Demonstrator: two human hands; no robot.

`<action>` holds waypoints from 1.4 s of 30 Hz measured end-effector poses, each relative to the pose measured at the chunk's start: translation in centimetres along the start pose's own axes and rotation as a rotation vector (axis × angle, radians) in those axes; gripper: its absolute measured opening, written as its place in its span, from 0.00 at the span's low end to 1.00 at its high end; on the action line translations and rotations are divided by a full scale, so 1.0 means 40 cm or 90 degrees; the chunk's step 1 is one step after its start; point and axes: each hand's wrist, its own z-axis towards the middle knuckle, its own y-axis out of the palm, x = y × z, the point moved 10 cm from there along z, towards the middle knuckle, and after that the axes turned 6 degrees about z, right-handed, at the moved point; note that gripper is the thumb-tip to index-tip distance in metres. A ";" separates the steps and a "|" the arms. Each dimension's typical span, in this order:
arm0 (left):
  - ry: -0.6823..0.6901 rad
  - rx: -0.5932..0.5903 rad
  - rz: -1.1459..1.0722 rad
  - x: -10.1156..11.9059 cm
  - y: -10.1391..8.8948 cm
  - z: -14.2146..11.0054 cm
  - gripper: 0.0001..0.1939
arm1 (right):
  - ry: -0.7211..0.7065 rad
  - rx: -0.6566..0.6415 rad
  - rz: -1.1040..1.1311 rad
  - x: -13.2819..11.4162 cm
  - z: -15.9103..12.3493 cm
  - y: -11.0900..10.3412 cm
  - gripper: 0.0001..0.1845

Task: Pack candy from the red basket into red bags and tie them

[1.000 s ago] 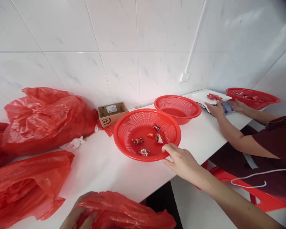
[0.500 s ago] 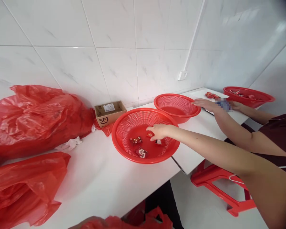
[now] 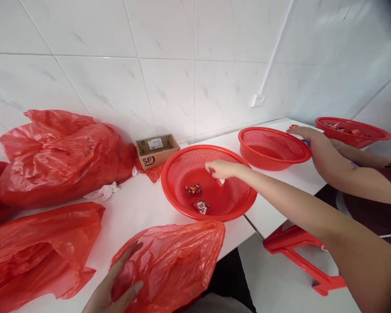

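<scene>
My left hand [image 3: 114,282] is at the bottom of the view, gripping an opened red plastic bag [image 3: 172,261] with the thumb and fingers around its edge. My right hand [image 3: 222,169] is inside the near red mesh basket [image 3: 179,208]. Its fingers are curled closed on small red-and-white wrapped packets [image 3: 220,181], mostly hidden by the hand. Two more wrapped snack packets lie on the basket's floor: a dark red and gold one [image 3: 193,189] and a red one with a white label [image 3: 202,206].
A second red basket [image 3: 273,164] stands at the right, near a co-worker's arm [image 3: 332,163]. Farther right is a basket of packets [image 3: 371,134]. A cardboard box [image 3: 158,158], a full red bag [image 3: 65,165] and a loose red bag [image 3: 52,230] lie left. A red stool [image 3: 299,252] is below.
My left hand has risen into view with the red bag. My right hand has closed on packets from the basket floor. The second basket has shifted right, and the co-worker's hand is off it.
</scene>
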 end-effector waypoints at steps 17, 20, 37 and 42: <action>-0.064 0.130 0.012 0.024 -0.067 -0.040 0.37 | -0.333 0.132 0.186 -0.390 -0.127 0.390 0.23; -0.066 0.150 0.080 0.019 -0.092 -0.051 0.37 | -0.349 0.121 0.257 -0.374 -0.134 0.351 0.28; 0.053 0.138 0.253 -0.005 -0.114 -0.054 0.26 | -0.225 0.161 0.181 -0.283 -0.210 0.060 0.15; 0.052 0.213 0.183 -0.013 -0.138 -0.076 0.27 | -0.157 -0.058 -0.033 -0.180 -0.053 0.194 0.21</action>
